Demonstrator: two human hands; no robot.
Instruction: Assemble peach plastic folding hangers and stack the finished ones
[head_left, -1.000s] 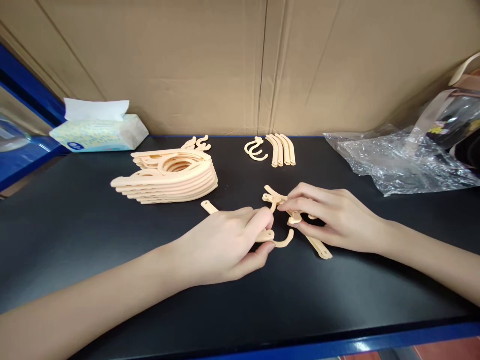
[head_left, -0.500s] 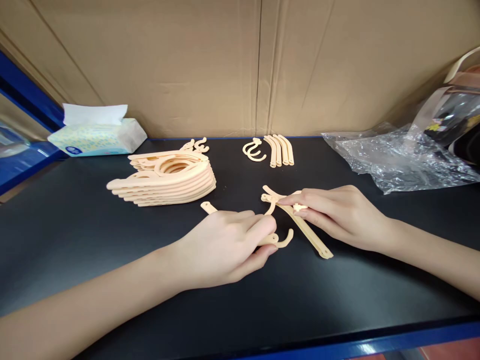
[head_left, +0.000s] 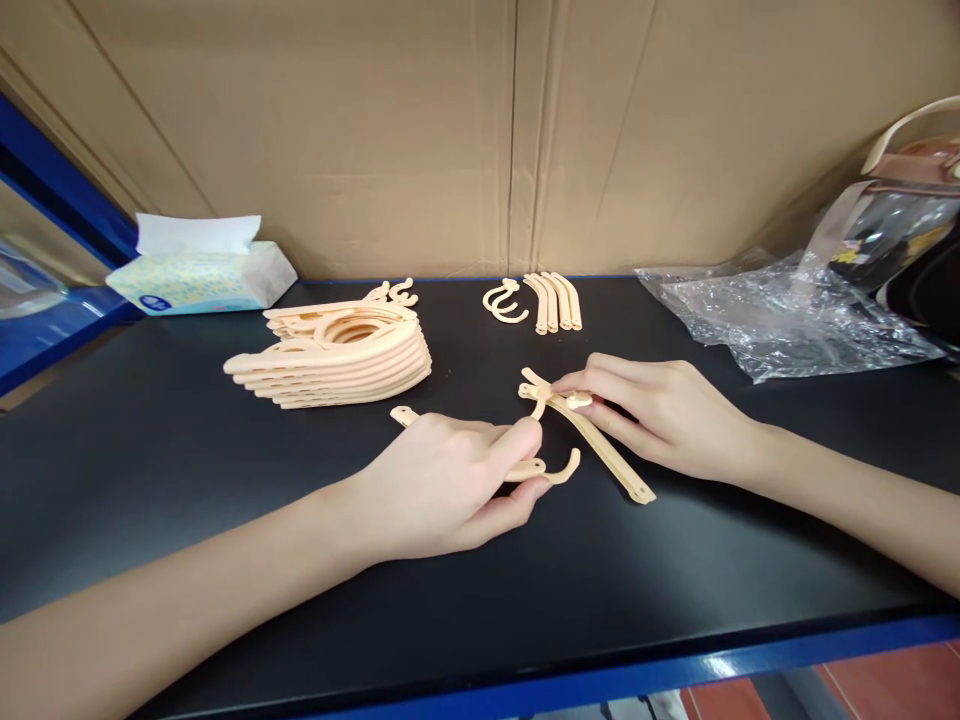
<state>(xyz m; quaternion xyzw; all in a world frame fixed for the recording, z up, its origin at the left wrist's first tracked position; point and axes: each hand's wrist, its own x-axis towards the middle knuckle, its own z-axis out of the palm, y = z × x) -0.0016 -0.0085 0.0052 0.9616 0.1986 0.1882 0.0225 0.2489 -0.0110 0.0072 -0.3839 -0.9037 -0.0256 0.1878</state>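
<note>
My left hand point(head_left: 457, 485) is closed around a cream plastic hanger arm point(head_left: 525, 469), whose holed ends stick out on both sides of the fist. A curved hanger hook point(head_left: 568, 470) juts from under its fingertips. My right hand point(head_left: 660, 410) pinches a hanger hook point(head_left: 579, 401), mostly covered by the fingers, with its end showing between them. Below those fingers, a long hanger arm point(head_left: 611, 455) slants across the black table point(head_left: 450, 640), crossed near its top by another curved piece point(head_left: 534, 378). The left thumb and index finger meet the parts near the right fingertips.
Stacked folded hangers point(head_left: 330, 365) lie at the back left, by a tissue pack point(head_left: 206, 280). Loose hooks point(head_left: 504, 302) and several hanger arms point(head_left: 555, 303) lie at the back middle. Crumpled clear plastic point(head_left: 787, 320) and a bottle point(head_left: 885, 220) are at the right. Cardboard stands behind.
The camera view has shifted slightly. Both hands keep their grip on the hanger parts, with only a small shift in position.
</note>
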